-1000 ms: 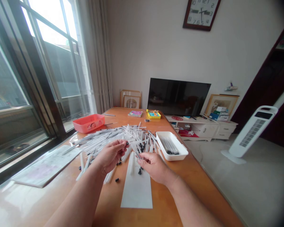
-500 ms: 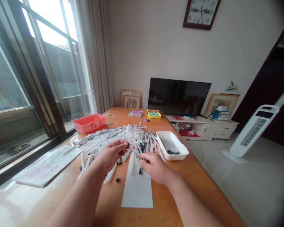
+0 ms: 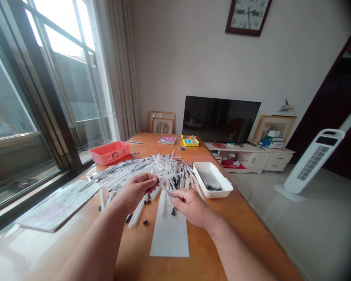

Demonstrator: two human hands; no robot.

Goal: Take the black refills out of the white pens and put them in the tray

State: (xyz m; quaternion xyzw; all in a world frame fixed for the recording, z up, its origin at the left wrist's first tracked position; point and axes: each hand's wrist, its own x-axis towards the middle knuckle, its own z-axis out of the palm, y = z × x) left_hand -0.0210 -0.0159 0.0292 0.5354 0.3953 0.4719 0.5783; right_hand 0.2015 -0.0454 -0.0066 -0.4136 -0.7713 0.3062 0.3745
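Observation:
My left hand (image 3: pixel 139 191) is closed in a pinch on a small black cap (image 3: pixel 158 181) at its fingertips. My right hand (image 3: pixel 191 205) pinches a thin clear tube (image 3: pixel 167 191), darker near the fingers, which slants up toward the left fingertips. Whether tube and cap touch I cannot tell. Beyond both hands spreads a loose pile of clear plastic tubes (image 3: pixel 123 173), some with dark ends. Below them a white sheet of paper (image 3: pixel 169 242) lies on the table. A loose black cap (image 3: pixel 145 222) sits left of the paper, and another black piece (image 3: pixel 173 212) rests on it.
A white tray (image 3: pixel 229 188) at the right holds several dark-tipped clear tubes. The red plastic basket (image 3: pixel 105 156) stands at the far left, above a flat booklet (image 3: pixel 55 207). Toward the back of the wooden table (image 3: pixel 134 253) lie a yellow box (image 3: pixel 190 143) and a magazine (image 3: pixel 167 140).
The left fingertips and black cap have shifted very slightly, and the left wrist has moved a little left, showing a dark tube end beside it. My right hand is almost still.

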